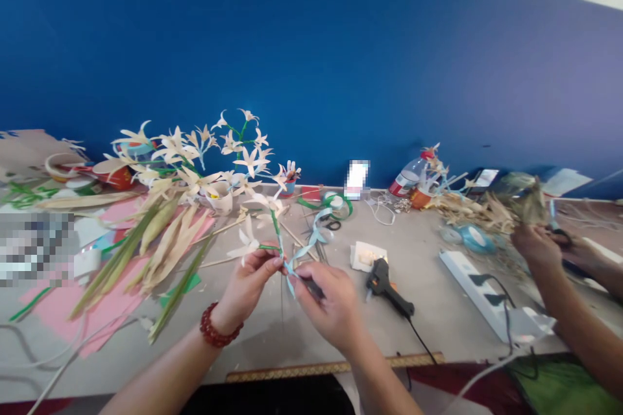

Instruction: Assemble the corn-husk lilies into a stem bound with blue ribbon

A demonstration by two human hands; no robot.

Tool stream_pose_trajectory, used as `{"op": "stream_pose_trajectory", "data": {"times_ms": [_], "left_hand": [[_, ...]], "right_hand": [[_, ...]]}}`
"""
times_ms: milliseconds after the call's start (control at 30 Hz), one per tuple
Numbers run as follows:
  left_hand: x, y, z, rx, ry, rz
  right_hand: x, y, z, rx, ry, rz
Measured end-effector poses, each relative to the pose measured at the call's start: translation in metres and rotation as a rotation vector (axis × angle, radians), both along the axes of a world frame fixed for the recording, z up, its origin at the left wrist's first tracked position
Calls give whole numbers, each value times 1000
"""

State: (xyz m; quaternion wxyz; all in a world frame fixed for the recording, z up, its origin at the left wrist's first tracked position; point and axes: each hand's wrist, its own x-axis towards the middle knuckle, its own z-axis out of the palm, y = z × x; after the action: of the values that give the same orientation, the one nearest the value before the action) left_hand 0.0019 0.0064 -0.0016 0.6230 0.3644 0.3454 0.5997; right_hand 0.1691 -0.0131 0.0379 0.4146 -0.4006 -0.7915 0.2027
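Observation:
My left hand [250,285], with a red bead bracelet on the wrist, pinches the stem of a handmade flower [268,204] whose pale petals look like dried husk. Green wrapping covers the upper stem. Close beside it, my right hand [331,301] is closed on a light blue ribbon [291,270] that meets the stem between both hands. More of this ribbon curls up behind, towards the rolls of tape. Beyond my left hand, several similar flowers [178,146] rise from a white cup [221,201].
Right of my hands lies a black glue gun [389,288] by a white power strip [479,292]. Husks [168,253] and pink paper [109,301] cover the left side. At far right, a co-worker's hands [540,249] hold dried husk and scissors. A blue wall [311,65] stands behind.

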Motion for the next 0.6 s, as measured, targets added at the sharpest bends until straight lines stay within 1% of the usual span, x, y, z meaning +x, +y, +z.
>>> {"op": "stream_pose_trajectory", "data": {"times_ms": [67, 100, 167, 233, 300, 367, 433, 467, 533, 600], "left_hand": [[-5, -4, 2, 39, 41, -1], [-8, -6, 3, 63, 73, -41], [-14, -9, 5, 105, 105, -114], [-18, -11, 4, 143, 93, -182], [-19, -10, 3, 140, 74, -193], [-17, -8, 1, 133, 43, -186], [-15, -6, 1, 137, 32, -193], [-14, -6, 1, 138, 36, -198], [-13, -7, 1, 138, 59, -208], [-14, -8, 2, 145, 87, -209]], "right_hand": [[8, -8, 2, 70, -15, 73], [14, -13, 4, 80, -2, 128], [26, -21, 9, 50, 25, 264], [38, -27, 13, -25, 35, 386], [46, -28, 11, -136, 90, 424], [50, -24, 2, -276, 209, 358], [47, -18, -11, -451, 366, 267], [43, -14, -17, -549, 460, 248], [34, -8, -24, -717, 641, 281], [23, -3, -25, -833, 731, 351]]}}
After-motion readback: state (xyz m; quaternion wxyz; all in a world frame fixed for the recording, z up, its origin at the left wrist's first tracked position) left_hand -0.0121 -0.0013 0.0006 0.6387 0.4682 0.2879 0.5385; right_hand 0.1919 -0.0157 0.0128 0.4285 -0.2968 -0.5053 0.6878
